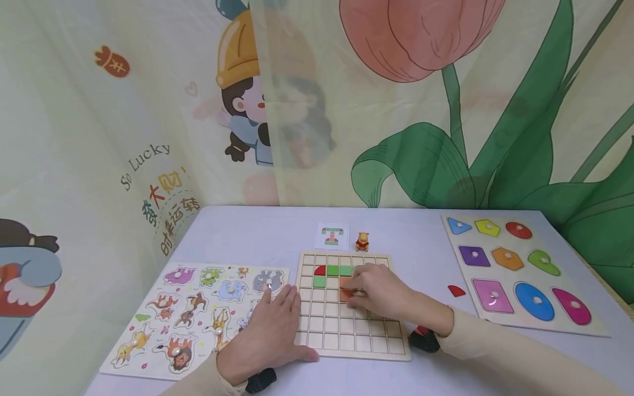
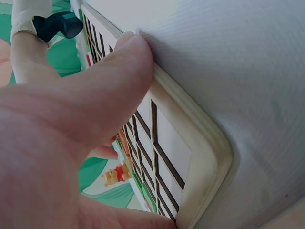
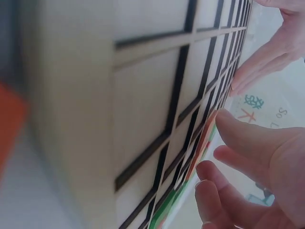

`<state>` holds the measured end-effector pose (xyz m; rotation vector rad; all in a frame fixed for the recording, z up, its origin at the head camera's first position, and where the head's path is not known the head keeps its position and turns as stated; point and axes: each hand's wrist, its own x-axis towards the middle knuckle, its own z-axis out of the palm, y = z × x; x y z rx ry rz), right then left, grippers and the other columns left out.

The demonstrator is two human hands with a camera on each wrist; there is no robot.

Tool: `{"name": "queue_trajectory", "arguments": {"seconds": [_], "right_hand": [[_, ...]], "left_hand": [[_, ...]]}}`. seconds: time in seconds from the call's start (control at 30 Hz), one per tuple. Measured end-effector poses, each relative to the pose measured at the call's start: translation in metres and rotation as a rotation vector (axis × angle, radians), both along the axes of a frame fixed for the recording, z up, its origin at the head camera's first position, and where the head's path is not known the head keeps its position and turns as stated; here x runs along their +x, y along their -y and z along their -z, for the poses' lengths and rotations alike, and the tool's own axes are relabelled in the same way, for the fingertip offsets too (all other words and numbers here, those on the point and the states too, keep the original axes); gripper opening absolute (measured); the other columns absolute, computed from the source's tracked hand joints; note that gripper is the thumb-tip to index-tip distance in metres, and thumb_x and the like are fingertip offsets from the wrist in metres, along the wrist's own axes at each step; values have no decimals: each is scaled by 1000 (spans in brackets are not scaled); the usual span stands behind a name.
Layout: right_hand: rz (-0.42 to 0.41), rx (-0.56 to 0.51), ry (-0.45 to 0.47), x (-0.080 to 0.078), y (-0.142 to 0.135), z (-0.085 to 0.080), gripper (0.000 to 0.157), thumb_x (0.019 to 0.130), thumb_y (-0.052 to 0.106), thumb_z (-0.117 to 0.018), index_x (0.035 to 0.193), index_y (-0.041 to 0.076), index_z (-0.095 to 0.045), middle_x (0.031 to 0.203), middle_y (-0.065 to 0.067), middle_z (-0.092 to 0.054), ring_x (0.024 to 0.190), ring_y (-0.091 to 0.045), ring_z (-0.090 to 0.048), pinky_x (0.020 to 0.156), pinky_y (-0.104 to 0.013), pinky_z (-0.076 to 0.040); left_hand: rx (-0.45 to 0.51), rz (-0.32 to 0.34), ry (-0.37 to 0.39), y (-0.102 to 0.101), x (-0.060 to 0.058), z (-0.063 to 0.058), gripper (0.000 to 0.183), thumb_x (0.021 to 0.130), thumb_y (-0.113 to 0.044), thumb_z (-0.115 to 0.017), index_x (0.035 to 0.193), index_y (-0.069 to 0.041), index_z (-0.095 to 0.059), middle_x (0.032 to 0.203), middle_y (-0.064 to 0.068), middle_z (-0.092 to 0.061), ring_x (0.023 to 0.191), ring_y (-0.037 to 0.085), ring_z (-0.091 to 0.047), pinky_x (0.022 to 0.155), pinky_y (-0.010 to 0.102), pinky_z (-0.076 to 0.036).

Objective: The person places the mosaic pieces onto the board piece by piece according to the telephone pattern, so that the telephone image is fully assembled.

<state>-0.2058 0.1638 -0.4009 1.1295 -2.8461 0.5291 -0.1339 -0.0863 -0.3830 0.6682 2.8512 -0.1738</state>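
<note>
A wooden grid board [image 1: 327,342] lies in the middle of the table. My left hand [image 1: 272,333] stays at its left side, fingers straight and thumb laid on the front rim, as the left wrist view shows. Over the board's upper right part, my right hand [image 1: 378,289] touches an orange square [image 1: 345,296] with its thumb and fingertips; its fingers are loosely bent and spread from the thumb. Another orange square [image 1: 344,282] sits just above. Farther left in the grid are a red quarter-round piece [image 1: 320,270] and green squares [image 1: 332,270].
Behind the board are a pattern card [image 1: 332,236] and a small bear figure [image 1: 362,241]. An animal knob puzzle [image 1: 188,297] lies left, partly under my left hand. To the right are a shape puzzle [image 1: 500,280] and a loose red quarter-round piece [image 1: 456,291].
</note>
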Motion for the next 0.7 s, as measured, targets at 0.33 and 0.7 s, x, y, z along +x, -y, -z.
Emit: {"name": "queue_trajectory", "arguments": {"seconds": [0.33, 0.7], "right_hand": [[161, -33, -8, 15, -33, -10, 34, 82, 24, -87, 115, 16, -81, 99, 0, -73, 84, -12, -61, 71, -24, -50], [316, 5, 94, 50, -83, -12, 35, 79, 29, -88, 113, 21, -82, 95, 10, -69, 84, -6, -57, 66, -18, -50]], "left_hand": [[-11, 7, -13, 0, 0, -1, 117, 77, -85, -61, 151, 4, -45, 161, 18, -43, 154, 32, -37, 122, 61, -30], [-12, 16, -16, 1, 0, 0, 116, 78, -85, -60, 151, 4, -45, 161, 18, -43, 153, 32, -37, 122, 60, -31]]}}
